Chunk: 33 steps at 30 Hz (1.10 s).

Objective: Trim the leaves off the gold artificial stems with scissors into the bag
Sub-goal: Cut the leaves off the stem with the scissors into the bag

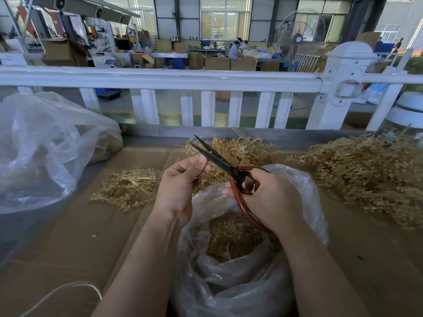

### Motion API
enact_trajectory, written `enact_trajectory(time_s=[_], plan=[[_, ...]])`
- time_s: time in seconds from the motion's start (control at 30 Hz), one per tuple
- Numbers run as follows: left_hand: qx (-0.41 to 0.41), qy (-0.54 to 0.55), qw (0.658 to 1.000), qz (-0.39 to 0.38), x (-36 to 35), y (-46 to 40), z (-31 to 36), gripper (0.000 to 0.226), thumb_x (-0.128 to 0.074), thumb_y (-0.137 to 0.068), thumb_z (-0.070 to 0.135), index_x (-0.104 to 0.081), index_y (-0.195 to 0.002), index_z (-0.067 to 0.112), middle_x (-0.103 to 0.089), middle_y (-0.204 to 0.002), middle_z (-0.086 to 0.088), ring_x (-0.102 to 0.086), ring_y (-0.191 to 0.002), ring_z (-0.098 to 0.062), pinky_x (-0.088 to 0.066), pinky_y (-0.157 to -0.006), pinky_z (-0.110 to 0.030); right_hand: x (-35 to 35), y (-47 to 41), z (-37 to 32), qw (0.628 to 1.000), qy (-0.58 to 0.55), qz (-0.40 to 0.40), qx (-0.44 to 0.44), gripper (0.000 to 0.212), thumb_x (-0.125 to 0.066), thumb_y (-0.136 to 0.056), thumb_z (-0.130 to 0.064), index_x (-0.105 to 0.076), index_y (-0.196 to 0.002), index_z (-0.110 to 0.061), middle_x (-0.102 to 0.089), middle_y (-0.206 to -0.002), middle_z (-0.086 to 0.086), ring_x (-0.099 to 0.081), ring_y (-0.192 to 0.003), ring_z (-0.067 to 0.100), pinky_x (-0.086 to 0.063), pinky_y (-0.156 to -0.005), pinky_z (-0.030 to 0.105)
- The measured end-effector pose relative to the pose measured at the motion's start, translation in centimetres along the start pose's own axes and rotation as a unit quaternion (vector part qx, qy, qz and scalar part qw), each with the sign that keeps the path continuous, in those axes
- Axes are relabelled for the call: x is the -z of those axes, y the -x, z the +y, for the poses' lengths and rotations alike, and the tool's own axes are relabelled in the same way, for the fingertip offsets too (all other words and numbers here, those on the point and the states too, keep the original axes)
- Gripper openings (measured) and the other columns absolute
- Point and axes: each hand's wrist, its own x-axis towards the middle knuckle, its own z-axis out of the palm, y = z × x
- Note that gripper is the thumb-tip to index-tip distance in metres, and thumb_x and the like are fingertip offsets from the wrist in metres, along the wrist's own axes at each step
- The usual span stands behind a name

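The scissors were gripped by the right hand, blades parted toward 10 o'clock; a gold stem piece was pinched by the left hand above the bag.

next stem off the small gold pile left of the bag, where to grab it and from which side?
Judging from the small gold pile: pinch a bare straight stalk end, not the leafy tips, which snag on neighbours. Come from above on the bag side with the left hand; stalks lie flat on the cardboard, and the right hand holds the scissors.
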Motion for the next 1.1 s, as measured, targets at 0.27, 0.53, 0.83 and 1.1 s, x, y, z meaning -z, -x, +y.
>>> enact_trajectory(time_s=[0.27, 0.53, 0.83, 1.1], plan=[[-0.008, -0.014, 1.0, 0.007, 0.0, 0.0, 0.0, 0.02, -0.07, -0.075, 0.027, -0.071, -0.086, 0.01, -0.064, -0.07, 0.001, -0.052, -0.065, -0.007, -0.042, -0.066, -0.019, -0.3, 0.2, 0.4, 1.0, -0.012, 0.019, 0.017, 0.071, -0.043, -0.066, -0.094, -0.052, -0.063, -0.024, -0.053, -0.056, -0.014, -0.052, -0.053, 0.002, -0.038, -0.048, 0.016], [-0.002, -0.033, 0.999, 0.018, 0.1, 0.2, 0.3, 0.018, -0.07, -0.075, 0.029, -0.069, -0.083, 0.012, -0.063, -0.069, 0.003, -0.05, -0.059, -0.004, -0.039, -0.067, -0.022, -0.3, 0.1, 0.3, 0.999, -0.027, 0.009, 0.016, 0.063, -0.043, -0.064, -0.095, -0.047, -0.061, -0.032, -0.048, -0.054, -0.02, -0.05, -0.052, -0.004, -0.03, -0.048, 0.009], [0.05, -0.057, 0.997, 0.004, -0.6, 0.5, 0.1, 0.012, -0.075, -0.067, 0.03, -0.08, -0.074, 0.021, -0.07, -0.071, 0.003, -0.053, -0.062, -0.003, -0.042, -0.071, -0.023, -0.2, -0.2, -0.5, 0.96, -0.255, -0.035, -0.106, 0.044, -0.068, -0.07, -0.072, -0.07, -0.077, -0.029, -0.071, -0.07, -0.017, -0.067, -0.068, 0.001, -0.054, -0.062, 0.025], [0.058, -0.094, 0.993, -0.039, -1.3, 0.9, 0.0, 0.019, -0.077, -0.067, 0.035, -0.079, -0.079, 0.02, -0.07, -0.076, 0.001, -0.048, -0.061, -0.005, -0.037, -0.064, -0.024, 0.8, -0.5, -0.8, 0.927, -0.351, -0.039, -0.126, 0.011, -0.078, -0.086, -0.028, -0.072, -0.082, -0.019, -0.069, -0.066, -0.008, -0.064, -0.062, 0.004, -0.052, -0.065, 0.022]])
